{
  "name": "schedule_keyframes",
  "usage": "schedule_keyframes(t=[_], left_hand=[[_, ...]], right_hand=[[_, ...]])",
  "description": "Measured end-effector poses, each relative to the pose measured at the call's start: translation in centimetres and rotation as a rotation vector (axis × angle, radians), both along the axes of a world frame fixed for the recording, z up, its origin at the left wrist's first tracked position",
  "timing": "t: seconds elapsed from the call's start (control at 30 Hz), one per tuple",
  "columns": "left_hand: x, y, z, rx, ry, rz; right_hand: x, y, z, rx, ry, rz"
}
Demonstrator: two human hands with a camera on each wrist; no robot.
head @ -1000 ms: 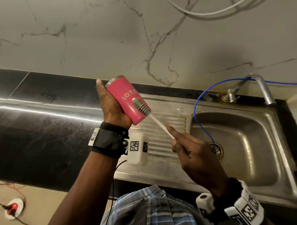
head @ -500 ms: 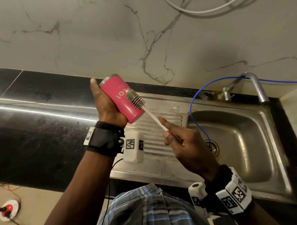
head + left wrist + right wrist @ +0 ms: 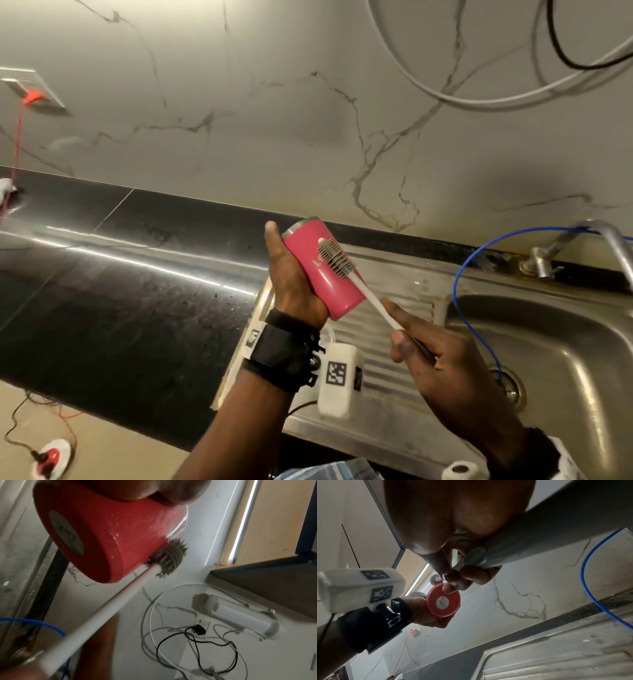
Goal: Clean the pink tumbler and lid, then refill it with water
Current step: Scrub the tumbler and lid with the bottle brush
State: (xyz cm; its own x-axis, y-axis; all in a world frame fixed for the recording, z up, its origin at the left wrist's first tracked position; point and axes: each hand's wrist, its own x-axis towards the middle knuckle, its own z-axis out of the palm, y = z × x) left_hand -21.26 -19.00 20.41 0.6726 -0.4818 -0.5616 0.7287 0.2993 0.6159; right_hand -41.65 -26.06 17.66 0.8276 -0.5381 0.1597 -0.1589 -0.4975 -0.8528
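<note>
My left hand (image 3: 291, 274) grips the pink tumbler (image 3: 318, 270) (image 3: 106, 538) (image 3: 443, 601), tilted above the sink's draining board, its base towards me. A round label sits on that base. My right hand (image 3: 442, 363) (image 3: 453, 580) holds the white handle of a bottle brush (image 3: 370, 298) (image 3: 96, 616). The brush's grey bristle head (image 3: 334, 257) (image 3: 169, 555) (image 3: 434, 580) lies against the tumbler's outer wall, over the lettering. Droplets cling to the tumbler's side in the left wrist view. No lid shows in any view.
A steel sink (image 3: 561, 346) with a ribbed draining board (image 3: 387, 342) lies below my hands. The tap (image 3: 596, 240) stands at the back right, and a blue tube (image 3: 459, 281) runs into the drain. Black countertop (image 3: 120, 291) stretches left. Cables hang on the marble wall.
The brush head has slid up the tumbler's side from near the base towards the rim end. Both hands stay in their grips; the view has tilted upward.
</note>
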Motion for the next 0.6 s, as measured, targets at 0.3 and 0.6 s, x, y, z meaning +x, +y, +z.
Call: schedule_keyframes(t=[0.3, 0.6], left_hand=[[0.8, 0.2, -0.5, -0.049, 0.05, -0.009], [1.0, 0.4, -1.5, -0.07, 0.076, -0.012]], right_hand=[[-1.7, 0.6, 0.1, 0.025, 0.071, 0.027], [-3.7, 0.6, -1.1, 0.011, 0.061, -0.004]])
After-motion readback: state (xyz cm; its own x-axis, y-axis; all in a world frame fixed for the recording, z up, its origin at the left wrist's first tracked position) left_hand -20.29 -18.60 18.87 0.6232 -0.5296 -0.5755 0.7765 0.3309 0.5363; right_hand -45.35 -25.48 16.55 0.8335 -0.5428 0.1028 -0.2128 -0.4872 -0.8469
